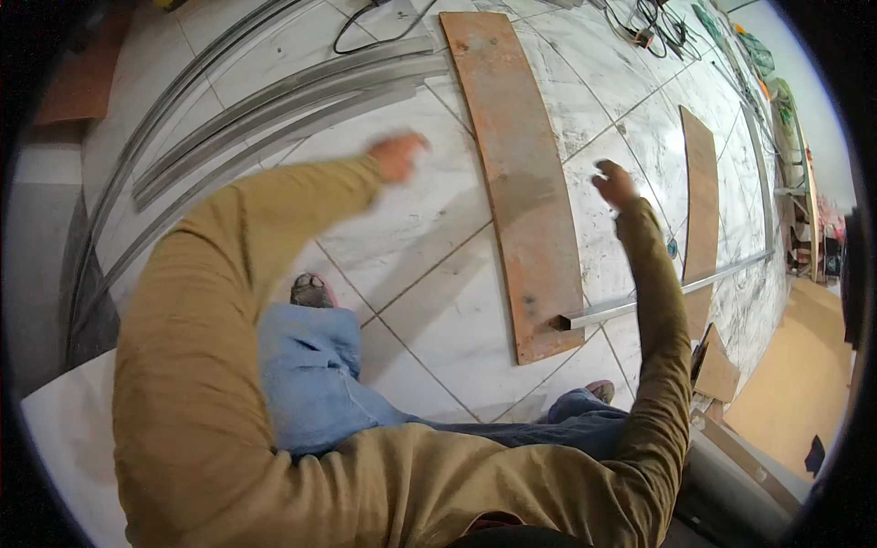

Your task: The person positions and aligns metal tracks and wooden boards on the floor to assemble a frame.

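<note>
My left hand [397,155] is over the tiled floor, between the metal channels and a long board. Motion smears its fingers, and nothing shows in it. The long board [521,173], worn and brownish-grey, lies on the floor in front of me. Just right of that board is my right hand [616,185], its fingers bent but apart, with no object visible between them. A metal profile [676,292] rests with its hollow end on the board's near part and runs off to the right, passing by my right forearm.
Several long metal channels [283,100] lie at the left. A narrower wooden strip [701,196] is to the right. Black cables [649,27] are heaped at the far side. A ladder [799,192] and a large tan sheet [786,365] are at the right edge.
</note>
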